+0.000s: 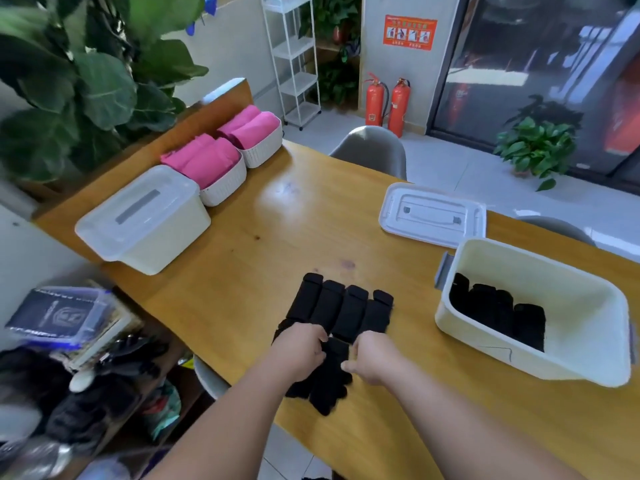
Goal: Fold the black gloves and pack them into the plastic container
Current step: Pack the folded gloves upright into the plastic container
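A black glove (334,375) is lying near the front edge of the table (277,220), its fingers pointing toward the person. The left hand (301,348) and right hand (372,356) are each pinching its cuff end with curled fingers. The fold is likely going best with both edges travelling level, then being pressed flat. Four folded gloves (341,310) are sitting in a row just beyond. Roughly four packed gloves (498,311), hard to separate, are lying in the one open plastic container (588,372) at right, with its single lid (433,213) lying beside it.

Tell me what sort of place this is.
Probably an office or workplace common area, not a home: two red fire extinguishers stand under a safety poster on the wall, beside a large glass door, with a long wooden table.
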The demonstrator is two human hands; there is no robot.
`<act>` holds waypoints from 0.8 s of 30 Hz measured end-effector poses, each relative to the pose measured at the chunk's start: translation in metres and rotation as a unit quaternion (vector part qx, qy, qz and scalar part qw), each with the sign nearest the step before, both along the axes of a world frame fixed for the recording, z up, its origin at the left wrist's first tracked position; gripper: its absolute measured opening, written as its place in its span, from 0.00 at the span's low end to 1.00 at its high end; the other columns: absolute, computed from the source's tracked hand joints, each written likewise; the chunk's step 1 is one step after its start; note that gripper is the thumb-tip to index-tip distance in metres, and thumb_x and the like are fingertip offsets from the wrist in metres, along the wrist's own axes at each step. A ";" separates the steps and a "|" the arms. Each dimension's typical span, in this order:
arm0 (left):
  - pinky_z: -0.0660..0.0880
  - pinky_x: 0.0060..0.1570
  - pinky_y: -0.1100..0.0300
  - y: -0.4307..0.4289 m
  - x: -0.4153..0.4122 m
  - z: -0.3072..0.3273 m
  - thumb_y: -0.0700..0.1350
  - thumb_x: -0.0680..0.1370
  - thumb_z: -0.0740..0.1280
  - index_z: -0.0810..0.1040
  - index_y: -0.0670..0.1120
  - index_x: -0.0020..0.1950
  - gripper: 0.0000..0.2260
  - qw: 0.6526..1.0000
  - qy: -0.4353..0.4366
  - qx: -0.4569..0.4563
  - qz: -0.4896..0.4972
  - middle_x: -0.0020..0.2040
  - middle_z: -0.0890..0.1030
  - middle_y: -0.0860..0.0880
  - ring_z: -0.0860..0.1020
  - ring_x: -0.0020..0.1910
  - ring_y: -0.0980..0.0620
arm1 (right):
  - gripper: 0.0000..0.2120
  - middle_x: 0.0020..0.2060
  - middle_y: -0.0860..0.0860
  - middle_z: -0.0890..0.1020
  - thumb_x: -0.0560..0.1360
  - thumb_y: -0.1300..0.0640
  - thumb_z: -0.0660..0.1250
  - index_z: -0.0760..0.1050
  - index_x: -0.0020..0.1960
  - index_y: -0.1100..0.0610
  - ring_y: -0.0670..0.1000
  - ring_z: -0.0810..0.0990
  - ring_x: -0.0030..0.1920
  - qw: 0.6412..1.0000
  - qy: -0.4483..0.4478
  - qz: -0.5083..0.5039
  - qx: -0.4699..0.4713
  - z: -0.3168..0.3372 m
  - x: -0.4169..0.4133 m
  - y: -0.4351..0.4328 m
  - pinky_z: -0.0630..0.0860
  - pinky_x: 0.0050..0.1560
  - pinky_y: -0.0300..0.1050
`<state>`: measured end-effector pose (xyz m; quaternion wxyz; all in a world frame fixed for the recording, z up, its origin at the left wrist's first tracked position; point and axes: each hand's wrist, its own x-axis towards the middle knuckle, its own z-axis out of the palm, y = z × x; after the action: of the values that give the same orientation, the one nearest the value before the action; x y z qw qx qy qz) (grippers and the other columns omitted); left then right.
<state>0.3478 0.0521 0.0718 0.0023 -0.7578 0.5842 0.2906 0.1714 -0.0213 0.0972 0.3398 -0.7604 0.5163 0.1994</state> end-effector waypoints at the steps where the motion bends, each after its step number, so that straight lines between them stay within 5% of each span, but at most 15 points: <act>1: 0.83 0.51 0.51 0.004 -0.001 -0.002 0.49 0.81 0.72 0.81 0.51 0.67 0.14 1.000 -0.013 0.011 -0.006 0.50 0.86 0.53 0.83 0.49 0.51 | 0.18 0.33 0.49 0.72 0.78 0.45 0.74 0.71 0.40 0.54 0.52 0.72 0.32 1.000 0.000 -0.006 0.008 -0.009 0.002 0.006 0.67 0.31 0.44; 5: 0.84 0.46 0.49 0.013 -0.008 -0.009 0.50 0.79 0.74 0.82 0.48 0.61 0.13 0.998 -0.044 0.031 -0.016 0.48 0.84 0.49 0.83 0.45 0.47 | 0.14 0.43 0.49 0.82 0.75 0.47 0.78 0.77 0.48 0.54 0.53 0.82 0.43 0.994 -0.047 -0.092 0.016 -0.032 0.009 0.022 0.79 0.40 0.47; 8: 0.84 0.46 0.47 0.016 -0.013 -0.010 0.50 0.78 0.74 0.80 0.49 0.64 0.15 0.999 -0.042 0.018 -0.001 0.53 0.83 0.48 0.83 0.46 0.46 | 0.15 0.48 0.47 0.81 0.75 0.48 0.78 0.75 0.52 0.51 0.52 0.82 0.49 0.988 -0.073 -0.136 0.017 -0.035 0.011 0.028 0.77 0.45 0.47; 12: 0.83 0.52 0.49 0.019 -0.020 -0.008 0.51 0.79 0.75 0.78 0.53 0.67 0.17 0.999 0.009 0.007 0.051 0.55 0.84 0.51 0.83 0.52 0.48 | 0.15 0.48 0.48 0.83 0.76 0.52 0.78 0.74 0.54 0.49 0.52 0.83 0.47 0.968 -0.112 -0.218 0.051 -0.047 0.004 0.033 0.83 0.49 0.51; 18: 0.81 0.54 0.55 0.008 -0.020 0.004 0.55 0.76 0.79 0.77 0.55 0.59 0.17 0.976 0.178 -0.003 0.122 0.47 0.85 0.56 0.82 0.48 0.59 | 0.14 0.46 0.49 0.83 0.74 0.54 0.79 0.76 0.53 0.46 0.50 0.85 0.47 0.940 -0.199 -0.266 0.077 -0.033 -0.027 0.021 0.87 0.47 0.50; 24: 0.85 0.54 0.53 -0.030 -0.030 0.040 0.54 0.75 0.80 0.83 0.51 0.62 0.19 0.933 0.334 0.020 0.134 0.48 0.87 0.49 0.86 0.46 0.53 | 0.12 0.51 0.56 0.84 0.77 0.61 0.77 0.79 0.58 0.52 0.54 0.88 0.49 0.890 -0.325 -0.295 0.122 0.021 -0.067 0.000 0.87 0.48 0.48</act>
<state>0.3180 0.0226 0.1113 -0.2170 -0.6882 0.4384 0.5358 0.1047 -0.0214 0.1179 0.6216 -0.5482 0.5493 -0.1068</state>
